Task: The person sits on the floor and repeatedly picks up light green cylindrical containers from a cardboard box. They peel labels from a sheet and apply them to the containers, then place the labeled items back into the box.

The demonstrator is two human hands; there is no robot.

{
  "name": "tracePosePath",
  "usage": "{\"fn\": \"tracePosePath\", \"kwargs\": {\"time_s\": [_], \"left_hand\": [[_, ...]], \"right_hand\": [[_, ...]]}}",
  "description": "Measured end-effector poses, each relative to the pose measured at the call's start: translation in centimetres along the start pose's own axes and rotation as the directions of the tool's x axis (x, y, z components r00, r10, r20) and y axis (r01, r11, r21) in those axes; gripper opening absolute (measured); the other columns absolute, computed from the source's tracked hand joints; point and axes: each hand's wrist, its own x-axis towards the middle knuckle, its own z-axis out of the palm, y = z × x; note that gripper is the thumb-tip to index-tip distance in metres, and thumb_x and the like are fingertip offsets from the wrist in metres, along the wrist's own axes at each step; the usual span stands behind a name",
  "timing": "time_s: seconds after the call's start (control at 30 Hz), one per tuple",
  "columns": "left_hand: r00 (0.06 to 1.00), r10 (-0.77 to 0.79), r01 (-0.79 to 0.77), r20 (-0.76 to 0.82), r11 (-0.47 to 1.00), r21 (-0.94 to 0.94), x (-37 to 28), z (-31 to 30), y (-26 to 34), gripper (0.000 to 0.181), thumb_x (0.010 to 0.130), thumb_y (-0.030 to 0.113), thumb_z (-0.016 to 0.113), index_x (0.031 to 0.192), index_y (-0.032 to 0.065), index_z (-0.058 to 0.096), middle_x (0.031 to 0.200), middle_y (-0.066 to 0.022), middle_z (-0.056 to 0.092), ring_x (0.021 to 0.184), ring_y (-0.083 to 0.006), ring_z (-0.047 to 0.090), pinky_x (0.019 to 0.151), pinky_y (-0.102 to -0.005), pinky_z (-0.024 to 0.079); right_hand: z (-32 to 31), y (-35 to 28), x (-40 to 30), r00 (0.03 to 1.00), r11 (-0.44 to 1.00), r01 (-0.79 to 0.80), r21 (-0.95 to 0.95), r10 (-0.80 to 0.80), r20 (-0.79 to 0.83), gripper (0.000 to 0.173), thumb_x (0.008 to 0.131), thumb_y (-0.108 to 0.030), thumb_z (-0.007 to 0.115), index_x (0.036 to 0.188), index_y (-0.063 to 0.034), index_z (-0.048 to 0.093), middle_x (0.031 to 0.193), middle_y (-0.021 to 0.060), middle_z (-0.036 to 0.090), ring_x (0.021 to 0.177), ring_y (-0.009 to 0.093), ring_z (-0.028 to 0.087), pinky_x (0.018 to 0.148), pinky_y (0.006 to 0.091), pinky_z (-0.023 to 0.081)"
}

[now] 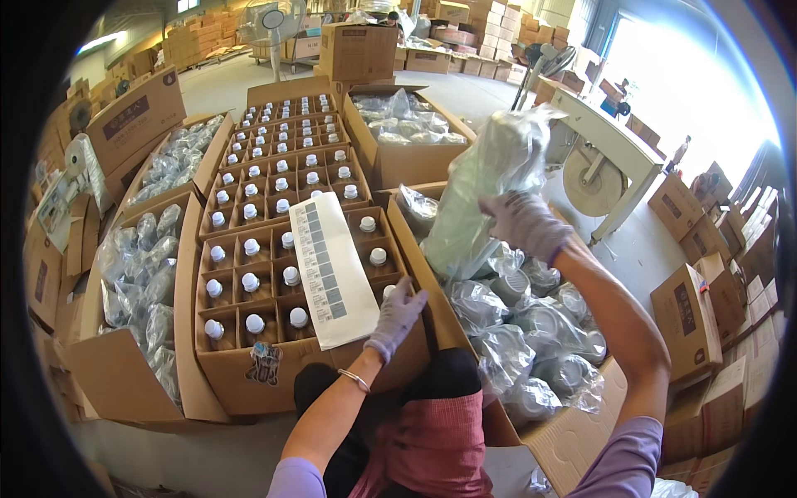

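Note:
My right hand (pixel 525 225), in a pale glove, grips a pale green object (pixel 476 199), perhaps a bottle, wrapped in clear plastic. It is raised over an open carton (pixel 408 233) of bagged grey plastic containers (pixel 551 327). My left hand (pixel 396 320), also gloved, is at the near right of a divided carton (pixel 280 367), with its fingers apart beside a white cap (pixel 389 291). White-capped bottles (pixel 250 282) stand upright in the carton's cells. A sheet of printed labels (pixel 336 274) lies across some of them, its near right corner beside my left hand.
Cartons of bagged items stand at left (pixel 187 355) and beyond (pixel 411 163). More divided bottle cartons (pixel 205 215) adjoin the near one. A white table (pixel 613 118) and stacked cartons (pixel 685 317) are at right. A pedestal fan (pixel 272 20) stands behind; people work farther off.

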Motion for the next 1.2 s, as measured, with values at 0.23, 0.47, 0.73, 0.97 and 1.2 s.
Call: {"fn": "tracePosePath", "kwargs": {"time_s": [0.23,0.47,0.73,0.97,1.2], "left_hand": [[0.991,-0.135,0.112,0.011,0.774,-0.623,-2.5,-2.0,7.8,0.076,0.090,0.044,0.066,0.140,-0.0046,0.035,0.125,-0.0141,0.057,0.113,-0.0198,0.054,0.098,-0.0310,0.044],[0.957,0.194,-0.250,-0.214,0.929,-0.274,-1.1,-13.5,18.0,0.037,0.095,0.034,0.061,0.103,-0.0016,0.068,0.089,-0.0023,0.067,0.079,-0.0079,0.059,0.072,-0.0229,0.050],[0.713,0.604,-0.699,0.356,0.649,0.300,-10.6,-9.1,17.5,0.040,0.077,0.027,0.078,0.108,0.0051,0.067,0.097,-0.0106,0.064,0.096,-0.0266,0.059,0.088,-0.0389,0.047],[0.741,0.488,-0.671,0.460,0.557,0.489,-21.4,-10.9,18.8,0.054,0.074,0.025,0.074,0.127,0.0206,0.063,0.150,-0.0231,0.030,0.139,-0.0433,0.028,0.113,-0.0506,0.029],[0.908,0.236,-0.251,0.347,0.968,0.000,-24.8,-17.6,18.6,0.029,0.093,0.022,0.058,0.110,0.0004,0.068,0.112,-0.0149,0.067,0.111,-0.0304,0.060,0.100,-0.0417,0.044]], "right_hand": [[-11.7,-5.7,-7.5,0.914,0.293,-0.362,0.885,0.301,0.274,0.033,0.089,-0.019,0.064,0.111,0.0018,0.051,0.070,0.0114,0.063,0.053,0.018,0.065,0.042,0.0301,0.052],[-12.1,-16.9,-17.3,0.819,-0.184,-0.572,0.799,-0.161,0.550,0.043,0.093,-0.020,0.060,0.125,0.0011,0.040,0.081,0.0172,0.065,0.057,0.021,0.066,0.047,0.0317,0.055],[-4.5,-17.8,-19.0,0.995,0.629,0.093,0.772,-0.095,-0.043,0.025,0.085,-0.018,0.069,0.106,-0.0059,0.062,0.077,0.0126,0.065,0.070,0.027,0.067,0.065,0.0376,0.053],[3.0,-17.4,-17.1,0.937,0.616,0.093,0.783,0.211,-0.277,0.067,0.073,-0.018,0.082,0.134,-0.0122,0.055,0.119,0.0133,0.048,0.077,0.018,0.064,0.062,0.0286,0.054],[11.5,-22.4,-28.7,0.958,0.565,0.239,0.790,-0.006,-0.286,0.041,0.077,-0.007,0.074,0.117,-0.0095,0.065,0.095,0.0097,0.059,0.076,0.022,0.063,0.066,0.0320,0.053]]}}
